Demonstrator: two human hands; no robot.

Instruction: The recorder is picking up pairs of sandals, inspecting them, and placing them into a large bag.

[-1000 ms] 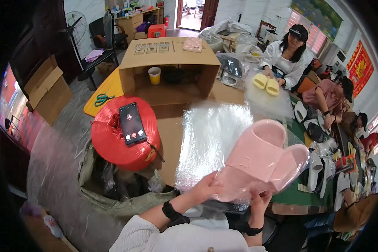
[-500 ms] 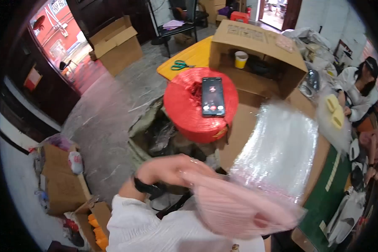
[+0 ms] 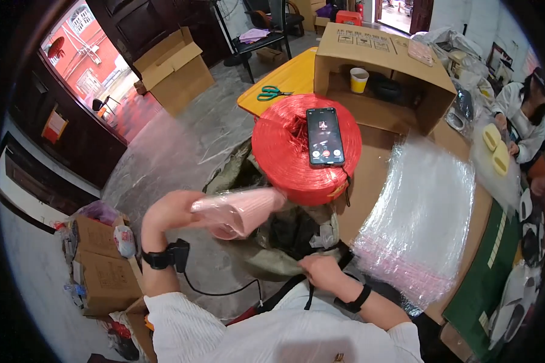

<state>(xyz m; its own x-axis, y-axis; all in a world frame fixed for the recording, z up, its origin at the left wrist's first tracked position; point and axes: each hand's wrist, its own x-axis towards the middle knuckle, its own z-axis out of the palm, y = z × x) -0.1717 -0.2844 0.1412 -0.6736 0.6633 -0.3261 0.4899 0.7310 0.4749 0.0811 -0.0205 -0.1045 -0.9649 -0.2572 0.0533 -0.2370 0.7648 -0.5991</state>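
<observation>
My left hand (image 3: 172,209) is closed around one end of a clear plastic bag holding what looks like a pink ribbed slipper (image 3: 242,215). The bagged slipper is held over the near side of an open olive-green sack (image 3: 263,263). At the sack's near right rim, my right hand (image 3: 324,272) is closed on the edge of the fabric. Dark contents and some crumpled clear plastic show inside the sack. Both wrists wear black bands. A stack of clear plastic bags (image 3: 427,199) with pink edges lies right of my right hand.
A big red twine roll (image 3: 278,145) carries a phone (image 3: 325,138). Behind are green-handled scissors (image 3: 272,93) and an open carton (image 3: 387,60) holding a yellow-white cup (image 3: 358,80). Cartons (image 3: 106,272) stand at left. Another person (image 3: 527,121) sits at right near bagged yellow slippers (image 3: 495,148).
My left hand has swung left, taking the bagged pink slipper from in front of the clear bags to above the sack. My right hand now shows on the sack's rim.
</observation>
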